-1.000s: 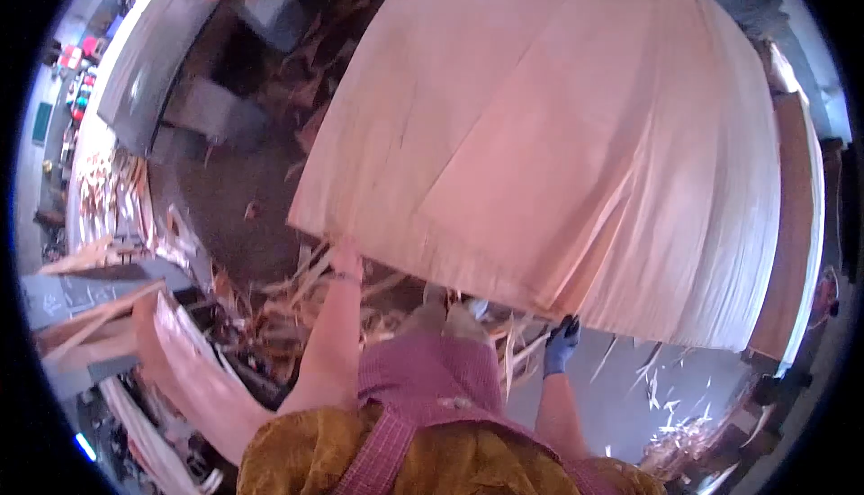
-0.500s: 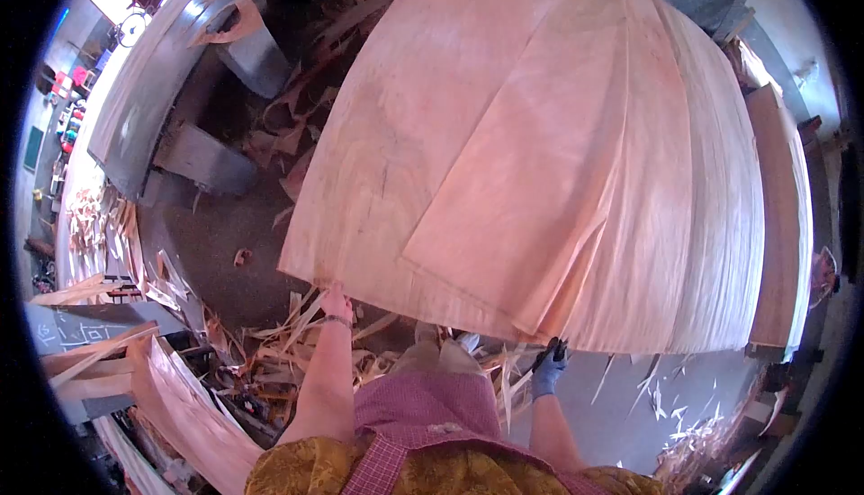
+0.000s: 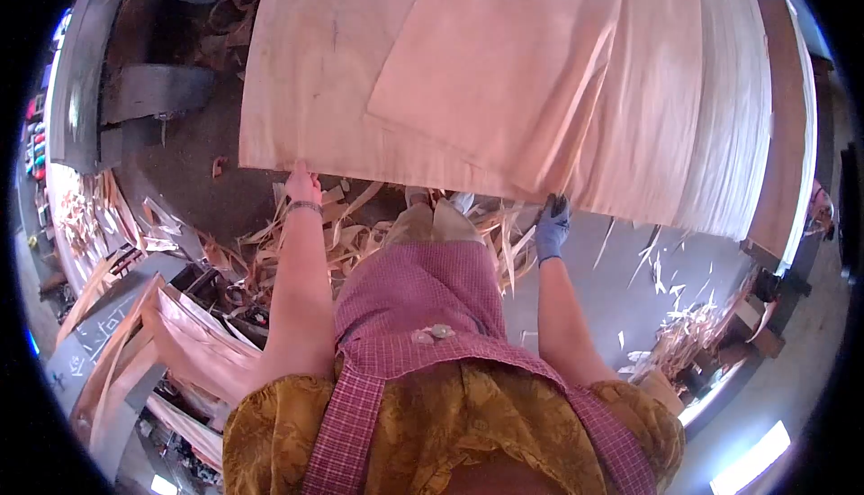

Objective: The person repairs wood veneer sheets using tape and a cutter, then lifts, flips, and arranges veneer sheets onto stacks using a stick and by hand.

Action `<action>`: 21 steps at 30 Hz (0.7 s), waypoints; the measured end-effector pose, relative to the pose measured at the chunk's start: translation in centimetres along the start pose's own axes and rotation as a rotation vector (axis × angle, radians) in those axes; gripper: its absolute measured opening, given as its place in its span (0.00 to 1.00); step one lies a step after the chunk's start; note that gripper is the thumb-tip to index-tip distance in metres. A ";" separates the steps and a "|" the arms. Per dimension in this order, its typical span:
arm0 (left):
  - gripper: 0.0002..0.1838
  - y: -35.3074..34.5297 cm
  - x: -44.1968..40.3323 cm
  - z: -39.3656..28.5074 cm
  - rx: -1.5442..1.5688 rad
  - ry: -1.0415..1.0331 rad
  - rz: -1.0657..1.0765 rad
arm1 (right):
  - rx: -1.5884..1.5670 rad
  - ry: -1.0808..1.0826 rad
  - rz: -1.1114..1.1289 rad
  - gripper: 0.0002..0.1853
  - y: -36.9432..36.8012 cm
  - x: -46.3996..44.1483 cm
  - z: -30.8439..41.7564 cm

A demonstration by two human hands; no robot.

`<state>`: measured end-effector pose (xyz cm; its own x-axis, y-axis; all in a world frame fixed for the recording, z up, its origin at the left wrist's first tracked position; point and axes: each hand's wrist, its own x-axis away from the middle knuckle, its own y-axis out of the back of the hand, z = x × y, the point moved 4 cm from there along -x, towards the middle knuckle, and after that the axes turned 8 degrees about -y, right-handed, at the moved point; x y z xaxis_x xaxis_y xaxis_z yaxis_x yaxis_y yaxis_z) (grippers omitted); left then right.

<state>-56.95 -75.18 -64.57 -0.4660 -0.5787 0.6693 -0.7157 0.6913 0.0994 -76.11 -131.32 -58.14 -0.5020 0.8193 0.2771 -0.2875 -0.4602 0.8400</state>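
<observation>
A broad, thin wood veneer sheet (image 3: 306, 72) spreads out in front of me, its near edge facing my body. Close to the sheet's near left corner, my left hand (image 3: 303, 185) is bare and closed on that edge, with a band round the wrist. My right hand (image 3: 553, 228), in a blue-grey glove with dark fingertips, pinches the same edge farther right. On top lies another veneer piece (image 3: 486, 81), with a raised crease running down toward my right hand. The underside of the sheets is hidden.
Veneer scraps (image 3: 360, 234) litter the floor round my feet, and more shavings (image 3: 688, 342) are heaped at right. Grey metal blocks (image 3: 162, 90) stand at left beside a long metal machine part (image 3: 81, 90). Bent veneer strips (image 3: 193, 337) lean at lower left.
My view has tilted further down, so the sheets and both hands sit higher in the picture. Each hand keeps its grip on the near edge.
</observation>
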 end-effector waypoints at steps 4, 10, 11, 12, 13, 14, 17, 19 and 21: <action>0.11 0.0 -1.5 0.7 -0.010 -0.064 0.031 | -0.170 -0.116 0.076 0.19 -0.7 -0.5 -1.0; 0.13 0.1 -2.7 1.3 -0.088 -0.119 0.046 | -0.254 -0.275 0.178 0.19 -1.3 -0.6 -1.4; 0.13 0.0 -2.7 1.2 -0.105 -0.103 0.029 | -0.216 -0.251 0.168 0.19 -1.6 -0.8 -1.6; 0.13 -0.1 -2.5 1.1 -0.123 -0.089 0.011 | -0.178 -0.227 0.158 0.20 -1.8 -0.9 -1.9; 0.12 -0.2 -2.3 1.0 -0.110 -0.077 0.008 | -0.169 -0.233 0.177 0.21 -1.9 -0.9 -2.3; 0.12 0.0 -2.3 1.1 -0.097 -0.067 0.005 | -0.162 -0.238 0.195 0.22 -1.3 -0.2 -1.3; 0.07 1.0 -2.8 1.6 0.065 -0.072 0.118 | -0.290 -0.072 0.221 0.26 -1.2 0.4 -1.7; 0.13 0.1 2.5 -0.9 -0.091 -0.226 0.075 | -0.222 0.168 0.126 0.28 0.0 3.3 -2.8; 0.23 -1.1 8.6 -3.6 -0.741 -0.530 -0.053 | -0.051 -0.064 0.428 0.29 0.0 8.0 -8.0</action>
<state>-58.31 -79.34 -56.23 -0.7511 -0.6140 0.2427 -0.3107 0.6531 0.6906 -86.71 -127.50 -59.62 -0.5333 0.5698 0.6252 -0.1048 -0.7780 0.6195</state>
